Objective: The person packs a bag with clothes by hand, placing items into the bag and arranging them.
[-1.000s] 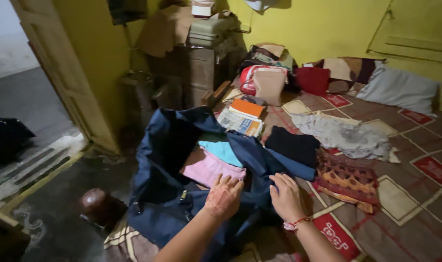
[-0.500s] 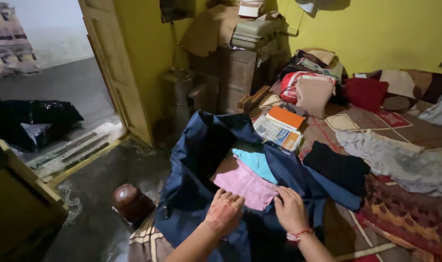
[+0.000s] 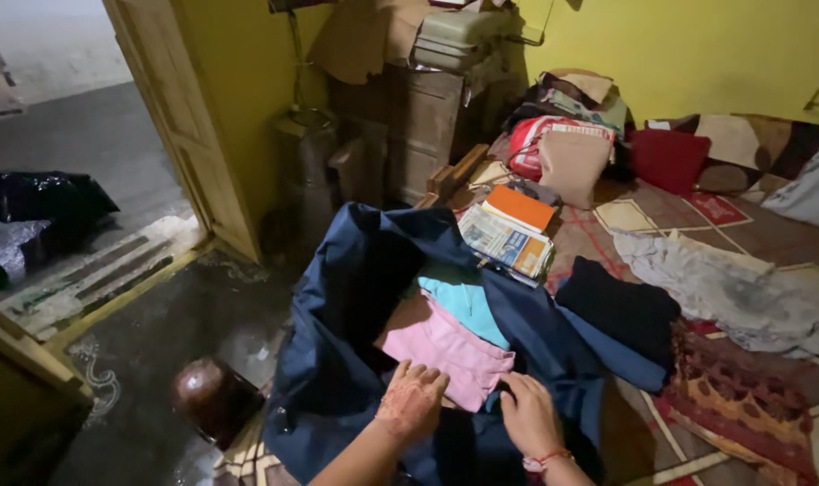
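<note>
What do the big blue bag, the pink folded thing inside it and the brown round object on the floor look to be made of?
The navy bag looks like a thin woven synthetic, matte: it slumps and creases softly. The pink garment seems a soft cloth, perhaps cotton, matte, with a stitched hem; both the left hand and right hand rest at its edge. The round brown object looks hard and glossy, possibly glazed clay or polished wood.
</note>
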